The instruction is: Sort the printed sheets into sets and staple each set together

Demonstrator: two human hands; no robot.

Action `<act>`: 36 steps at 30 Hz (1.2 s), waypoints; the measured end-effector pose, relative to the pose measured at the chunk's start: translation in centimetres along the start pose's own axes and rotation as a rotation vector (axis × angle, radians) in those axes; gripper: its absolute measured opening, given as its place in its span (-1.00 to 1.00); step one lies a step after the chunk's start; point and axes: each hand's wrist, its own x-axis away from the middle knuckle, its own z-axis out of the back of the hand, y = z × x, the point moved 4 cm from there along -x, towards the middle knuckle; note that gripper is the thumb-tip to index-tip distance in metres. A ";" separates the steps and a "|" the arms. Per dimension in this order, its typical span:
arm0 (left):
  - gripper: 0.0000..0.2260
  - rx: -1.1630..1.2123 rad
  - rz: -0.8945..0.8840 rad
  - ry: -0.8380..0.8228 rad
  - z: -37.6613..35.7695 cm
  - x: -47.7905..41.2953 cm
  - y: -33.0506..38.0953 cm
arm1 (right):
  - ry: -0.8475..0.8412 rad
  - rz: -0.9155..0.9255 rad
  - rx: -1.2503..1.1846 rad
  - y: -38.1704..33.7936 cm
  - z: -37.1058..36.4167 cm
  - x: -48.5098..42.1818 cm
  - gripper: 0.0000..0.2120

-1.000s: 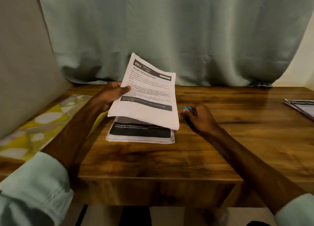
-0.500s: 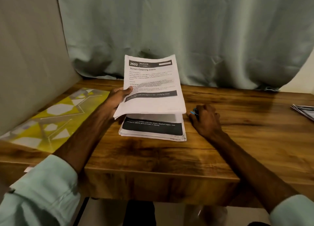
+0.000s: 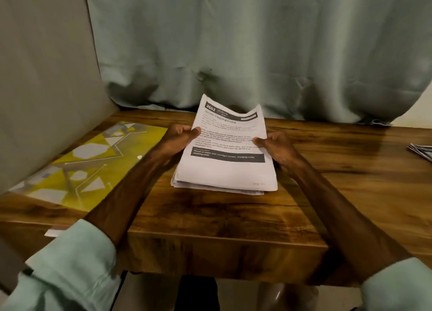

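A stack of printed sheets is seen on the middle of the wooden table, a little toward the far edge. Its near end rests on the wood, while its far end is raised and slightly curled. The top sheet is marked with the number 2652 in a dark header, a heading about screen cleaning, several lines of small text and a dark band across the lower half; the finer print cannot be read.

The stack is held at both side edges. The left hand is closed on the left edge, with the thumb laid on the top sheet and the fingers curled beneath. The right hand is closed on the right edge in the same way, thumb on top; how many sheets are taken between thumb and fingers cannot be told.

Pale green sleeves are worn, the left sleeve and right sleeve shown at the near corners.

A yellow patterned mat is laid on the table to the left of the stack, apart from it. Another bundle of papers is cut off at the right edge, well apart from the stack. A grey-green curtain is hung behind the table, and a grey panel stands at the left.
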 end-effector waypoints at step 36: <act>-0.78 0.244 0.080 0.321 3.1 -2.2 -2.8 | 0.100 0.054 0.257 3.3 0.9 0.0 -0.73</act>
